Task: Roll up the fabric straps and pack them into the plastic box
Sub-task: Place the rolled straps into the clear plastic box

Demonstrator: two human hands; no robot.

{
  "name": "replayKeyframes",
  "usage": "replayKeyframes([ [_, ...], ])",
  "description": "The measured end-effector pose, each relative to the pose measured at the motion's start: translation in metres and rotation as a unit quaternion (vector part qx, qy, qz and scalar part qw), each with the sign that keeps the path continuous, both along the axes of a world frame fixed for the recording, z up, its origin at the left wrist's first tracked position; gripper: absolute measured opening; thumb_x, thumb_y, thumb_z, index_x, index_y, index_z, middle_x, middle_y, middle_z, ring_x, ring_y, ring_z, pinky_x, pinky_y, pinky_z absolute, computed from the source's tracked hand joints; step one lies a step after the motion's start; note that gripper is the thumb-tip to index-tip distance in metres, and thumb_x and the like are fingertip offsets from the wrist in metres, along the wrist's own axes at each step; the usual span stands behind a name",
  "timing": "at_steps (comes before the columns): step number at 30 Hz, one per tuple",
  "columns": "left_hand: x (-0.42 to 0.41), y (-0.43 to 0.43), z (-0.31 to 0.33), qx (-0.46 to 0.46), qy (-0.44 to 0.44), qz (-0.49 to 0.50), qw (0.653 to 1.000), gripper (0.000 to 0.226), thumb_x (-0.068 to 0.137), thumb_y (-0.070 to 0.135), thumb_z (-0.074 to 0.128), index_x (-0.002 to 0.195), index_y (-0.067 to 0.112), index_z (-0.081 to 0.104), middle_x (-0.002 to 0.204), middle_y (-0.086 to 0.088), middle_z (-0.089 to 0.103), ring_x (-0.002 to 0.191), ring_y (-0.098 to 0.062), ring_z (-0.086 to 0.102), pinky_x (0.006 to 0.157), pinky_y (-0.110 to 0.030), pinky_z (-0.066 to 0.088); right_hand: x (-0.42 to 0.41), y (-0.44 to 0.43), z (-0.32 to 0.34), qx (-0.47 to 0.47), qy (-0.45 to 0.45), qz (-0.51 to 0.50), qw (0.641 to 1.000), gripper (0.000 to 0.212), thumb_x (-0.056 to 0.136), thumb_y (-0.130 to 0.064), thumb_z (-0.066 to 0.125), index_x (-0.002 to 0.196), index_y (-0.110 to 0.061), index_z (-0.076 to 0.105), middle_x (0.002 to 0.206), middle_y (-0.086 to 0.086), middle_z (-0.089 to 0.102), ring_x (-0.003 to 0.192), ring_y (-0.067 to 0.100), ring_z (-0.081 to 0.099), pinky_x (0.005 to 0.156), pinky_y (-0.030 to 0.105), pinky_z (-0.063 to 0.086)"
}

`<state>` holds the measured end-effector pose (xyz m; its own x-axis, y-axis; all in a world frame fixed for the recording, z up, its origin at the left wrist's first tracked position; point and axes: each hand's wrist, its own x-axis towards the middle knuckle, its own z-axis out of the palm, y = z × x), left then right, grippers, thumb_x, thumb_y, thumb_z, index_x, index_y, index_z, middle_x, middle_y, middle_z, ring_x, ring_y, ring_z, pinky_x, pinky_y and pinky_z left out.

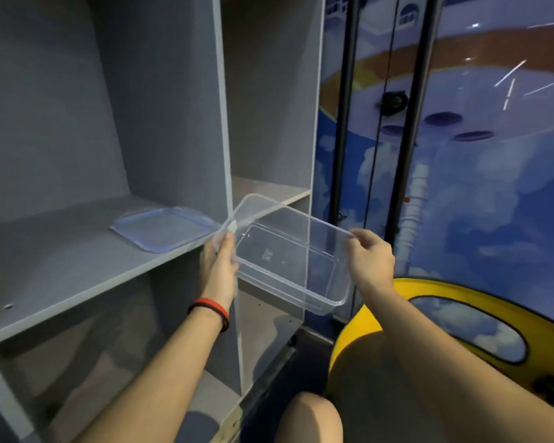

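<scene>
Both hands, left [218, 260] and right [370, 255], grip the clear plastic box [288, 251]; lid [163, 228] on shelf [61, 251].

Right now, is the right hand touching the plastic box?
Touching. The head view shows the right hand pinching the rim of the plastic box at its right end, with no gap between them.

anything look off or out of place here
Nothing looks damaged or spilled. The clear box is empty and held tilted between the left hand and the right hand; a lid lies apart from it on the shelf.
</scene>
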<state>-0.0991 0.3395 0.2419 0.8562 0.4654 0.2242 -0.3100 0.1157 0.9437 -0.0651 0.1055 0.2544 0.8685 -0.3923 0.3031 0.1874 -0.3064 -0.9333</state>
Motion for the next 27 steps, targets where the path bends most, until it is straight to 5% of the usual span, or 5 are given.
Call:
replayKeyframes([
  [6,0.017,-0.089,-0.061,0.000,0.085,-0.097,0.992,0.032,0.106,0.045,0.039,0.129,0.026,0.052,0.126,0.007,0.056,0.124,-0.021,0.053,0.094,-0.033,0.045,-0.032,-0.086,-0.066,-0.021,0.053,-0.093,0.994,0.041,0.087,-0.063,0.054,0.104,-0.031,0.073,0.095,-0.009,0.074,0.094,0.021,0.070,0.082,0.049,0.059],
  [14,0.033,-0.200,-0.137,-0.008,0.156,-0.217,0.964,0.033,0.103,0.056,0.036,0.106,0.032,0.059,0.132,0.000,0.060,0.121,-0.024,0.058,0.105,-0.045,0.046,-0.088,-0.188,-0.144,-0.044,0.109,-0.206,0.971,0.026,0.100,-0.045,0.054,0.104,-0.027,0.073,0.094,-0.004,0.073,0.091,0.023,0.065,0.075,0.037,0.051],
  [19,0.070,-0.256,-0.228,0.061,0.238,-0.280,0.928,0.100,0.062,0.100,0.036,0.130,0.031,0.059,0.135,-0.002,0.061,0.124,-0.028,0.058,0.111,-0.051,0.041,-0.132,-0.230,-0.201,-0.040,0.159,-0.255,0.953,0.024,0.099,-0.040,0.054,0.098,-0.026,0.073,0.090,-0.004,0.072,0.088,0.021,0.063,0.076,0.035,0.048],
  [22,0.071,-0.282,-0.268,0.074,0.273,-0.329,0.901,0.074,0.077,0.088,0.034,0.110,0.031,0.066,0.118,0.000,0.067,0.107,-0.024,0.063,0.097,-0.042,0.046,-0.156,-0.242,-0.237,-0.045,0.196,-0.263,0.943,0.019,0.100,-0.036,0.055,0.089,-0.029,0.069,0.085,-0.006,0.069,0.083,0.019,0.061,0.072,0.033,0.044],
  [27,0.081,-0.295,-0.354,0.129,0.315,-0.327,0.882,0.084,0.062,0.080,0.041,0.110,0.018,0.072,0.111,-0.007,0.073,0.111,-0.028,0.066,0.104,-0.048,0.048,-0.178,-0.253,-0.288,-0.097,0.236,-0.260,0.931,0.023,0.104,-0.030,0.053,0.096,-0.019,0.072,0.087,-0.002,0.071,0.078,0.016,0.061,0.070,0.033,0.047],
])
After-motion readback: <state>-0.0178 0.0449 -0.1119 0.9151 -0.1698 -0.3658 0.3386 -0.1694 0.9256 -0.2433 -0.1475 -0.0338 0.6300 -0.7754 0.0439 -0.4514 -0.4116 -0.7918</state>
